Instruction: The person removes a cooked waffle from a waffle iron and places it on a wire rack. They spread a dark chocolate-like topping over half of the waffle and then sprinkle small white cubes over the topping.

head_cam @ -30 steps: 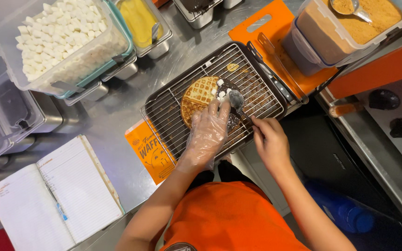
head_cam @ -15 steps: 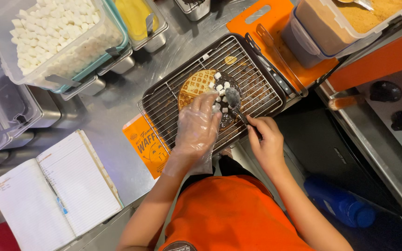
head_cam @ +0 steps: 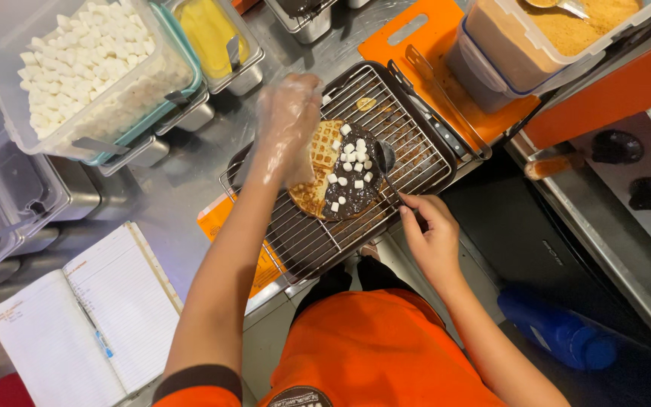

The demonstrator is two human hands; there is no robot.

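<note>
A round waffle [head_cam: 319, 167] lies on a wire rack [head_cam: 416, 143] over a dark tray. Its right half is spread with dark chocolate and dotted with several small white marshmallows [head_cam: 352, 162]. My left hand [head_cam: 286, 124], in a clear plastic glove, hovers blurred above the waffle's left edge, fingers loosely apart with nothing seen in them. My right hand [head_cam: 427, 230] grips the handle of a metal spoon [head_cam: 384, 158] whose bowl rests at the waffle's right edge.
A clear tub of marshmallows [head_cam: 88, 64] stands at the upper left beside a pan of yellow sauce [head_cam: 209, 34]. A tub of brown crumbs [head_cam: 559, 34] sits on an orange board at the upper right. An open notebook [head_cam: 77, 324] lies at the lower left.
My gloved left hand has lifted off the waffle and moved up and left toward the marshmallow tub. More marshmallows now lie on the chocolate. The right hand keeps the spoon.
</note>
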